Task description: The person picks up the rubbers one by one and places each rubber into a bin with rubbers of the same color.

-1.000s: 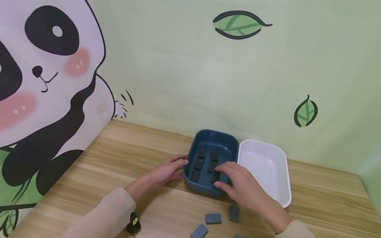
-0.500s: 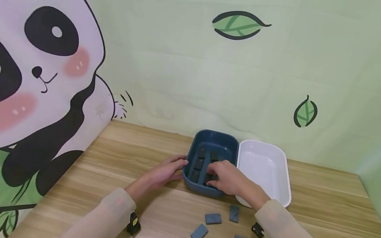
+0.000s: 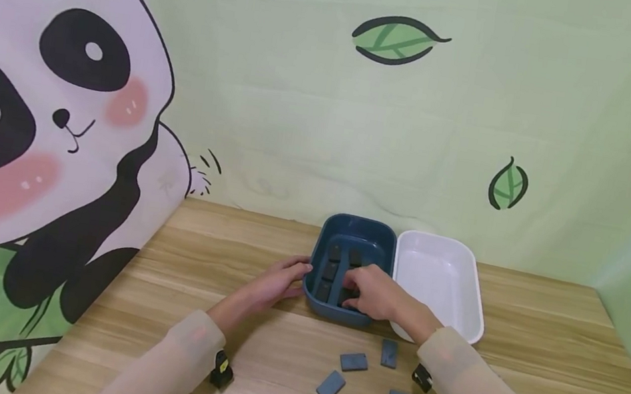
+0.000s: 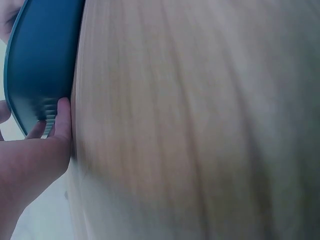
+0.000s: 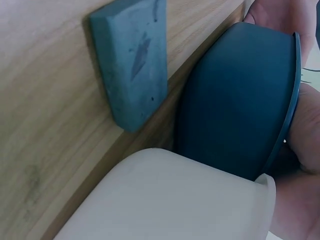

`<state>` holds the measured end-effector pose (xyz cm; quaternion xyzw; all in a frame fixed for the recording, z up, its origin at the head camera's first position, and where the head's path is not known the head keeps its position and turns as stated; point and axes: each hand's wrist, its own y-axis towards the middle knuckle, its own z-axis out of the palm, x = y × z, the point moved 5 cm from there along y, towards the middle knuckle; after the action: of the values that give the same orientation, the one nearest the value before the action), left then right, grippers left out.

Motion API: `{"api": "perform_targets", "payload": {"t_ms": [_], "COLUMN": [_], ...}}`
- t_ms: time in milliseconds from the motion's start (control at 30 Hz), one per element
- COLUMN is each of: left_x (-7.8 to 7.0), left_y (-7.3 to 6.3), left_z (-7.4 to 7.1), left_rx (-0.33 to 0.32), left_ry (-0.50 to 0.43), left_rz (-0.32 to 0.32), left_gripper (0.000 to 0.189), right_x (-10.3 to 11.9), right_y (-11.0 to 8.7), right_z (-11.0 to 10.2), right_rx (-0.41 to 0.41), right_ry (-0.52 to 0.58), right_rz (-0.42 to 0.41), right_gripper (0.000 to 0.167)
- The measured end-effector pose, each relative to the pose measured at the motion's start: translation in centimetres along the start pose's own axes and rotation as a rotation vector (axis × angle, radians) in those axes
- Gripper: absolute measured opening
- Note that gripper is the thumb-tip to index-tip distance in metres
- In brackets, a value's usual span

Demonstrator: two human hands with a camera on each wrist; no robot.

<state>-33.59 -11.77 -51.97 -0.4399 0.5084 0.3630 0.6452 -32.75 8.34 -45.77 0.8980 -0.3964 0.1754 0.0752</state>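
Note:
My left hand [image 3: 281,280] holds the left side of a dark blue box [image 3: 338,314], thumb at its rim and fingers against its outer wall [image 4: 45,55]. Reaching over the box's right side, my right hand [image 3: 380,294] has its thumb and fingers around a small dark rectangular block [image 3: 346,296], low inside near the front. The hand partly covers that block and others behind it. A column of several similar blocks [image 3: 330,271] lies along the left inside, and another block [image 3: 355,257] lies farther back on the right.
A white box [image 3: 442,275] stands against the blue one's right side, beneath my right wrist. Several blue-grey blocks [image 3: 353,362] lie scattered on the wooden table [image 3: 255,370] in front. A green printed wall cloth [image 3: 273,151] rises behind the boxes.
Carrying the block, my right hand has moved left and lower into the blue box, then stayed nearly still over the last half second. The left hand has kept its place.

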Motion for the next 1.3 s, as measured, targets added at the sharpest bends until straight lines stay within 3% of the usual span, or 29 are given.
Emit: {"api": "perform_targets", "payload": {"t_ms": [700, 1300], "left_x": [-0.02, -0.24], "left_y": [0.09, -0.13], "left_z": [-0.09, 0.02], "left_rx": [0.020, 0.022], "left_ry": [0.002, 0.008], "left_rz": [0.008, -0.005], "left_gripper": [0.059, 0.058], "right_x": [-0.16, -0.06], "right_y": [0.63, 0.63], "right_z": [0.55, 0.67], "right_rx": [0.018, 0.002], "right_ry": [-0.026, -0.047], "right_rz": [0.077, 0.069], "right_gripper": [0.027, 0.028]}}
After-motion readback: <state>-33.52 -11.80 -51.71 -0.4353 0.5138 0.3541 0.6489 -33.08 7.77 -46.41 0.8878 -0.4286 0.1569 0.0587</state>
